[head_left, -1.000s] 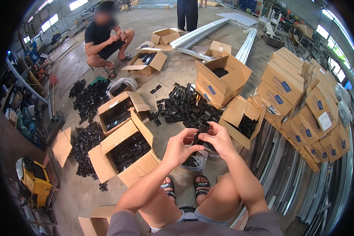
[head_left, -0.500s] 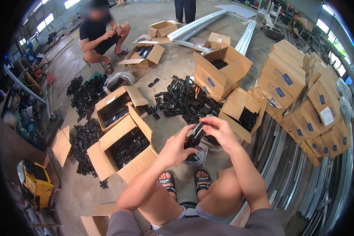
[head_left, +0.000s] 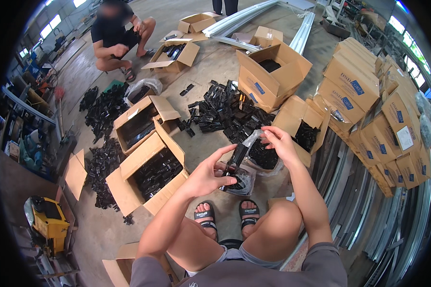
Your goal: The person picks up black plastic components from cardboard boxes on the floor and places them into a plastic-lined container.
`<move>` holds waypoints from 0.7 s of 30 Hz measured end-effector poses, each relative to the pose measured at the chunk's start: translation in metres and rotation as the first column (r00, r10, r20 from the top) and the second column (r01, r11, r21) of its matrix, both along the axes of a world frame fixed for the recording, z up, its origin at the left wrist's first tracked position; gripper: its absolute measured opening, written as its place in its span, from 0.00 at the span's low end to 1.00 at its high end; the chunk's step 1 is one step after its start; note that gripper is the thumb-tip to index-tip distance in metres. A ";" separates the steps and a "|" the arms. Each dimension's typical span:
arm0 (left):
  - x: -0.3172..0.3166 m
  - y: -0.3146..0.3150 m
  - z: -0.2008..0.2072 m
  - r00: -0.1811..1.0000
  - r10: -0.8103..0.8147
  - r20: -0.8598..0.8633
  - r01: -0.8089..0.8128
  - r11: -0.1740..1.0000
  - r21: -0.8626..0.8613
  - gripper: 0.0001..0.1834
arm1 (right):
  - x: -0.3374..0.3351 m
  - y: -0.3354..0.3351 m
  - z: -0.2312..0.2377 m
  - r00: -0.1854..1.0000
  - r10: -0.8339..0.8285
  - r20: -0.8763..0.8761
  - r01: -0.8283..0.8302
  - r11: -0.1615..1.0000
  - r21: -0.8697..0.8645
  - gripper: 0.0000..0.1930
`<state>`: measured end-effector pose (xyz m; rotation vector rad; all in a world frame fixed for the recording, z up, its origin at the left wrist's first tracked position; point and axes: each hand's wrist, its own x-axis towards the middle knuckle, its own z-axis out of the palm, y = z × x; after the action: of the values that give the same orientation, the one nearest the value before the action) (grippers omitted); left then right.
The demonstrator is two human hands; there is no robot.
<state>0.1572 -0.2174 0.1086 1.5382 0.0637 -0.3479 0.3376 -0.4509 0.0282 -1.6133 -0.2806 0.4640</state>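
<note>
My left hand [head_left: 207, 173] grips a long black plastic part [head_left: 236, 155], which stands tilted between its thumb and fingers. To the right and a little higher, my right hand [head_left: 281, 142] has its thumb and fingertips pinched together beside the rim of a clear plastic bag [head_left: 252, 138]. What those fingertips hold, if anything, is too small to make out. Small black parts [head_left: 264, 156] fill that bag. Under my left hand, another clear bag [head_left: 246, 187] with black parts sits just ahead of my feet.
A heap of black parts [head_left: 220, 107] lies ahead. Open cartons of parts stand left [head_left: 151, 184] and right [head_left: 305, 125]. Stacked cartons [head_left: 352, 88] on a pallet and long metal profiles [head_left: 340, 191] line the right. A person [head_left: 112, 36] squats at far left.
My right hand has left the black part and moved right and slightly up, toward the bag's rim. My left hand keeps the part, now more upright. The squatting person's hands have moved apart.
</note>
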 end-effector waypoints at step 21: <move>0.006 0.021 -0.020 0.992 0.023 0.124 -0.074 0.906 0.417 0.47 | 0.020 -0.024 -0.258 0.983 0.128 0.134 0.075 0.387 -0.919 0.16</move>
<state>0.1630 -0.1969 0.0881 1.9804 0.0898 -0.2101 0.3578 -0.4751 -0.2297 -2.8129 -0.1768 0.5314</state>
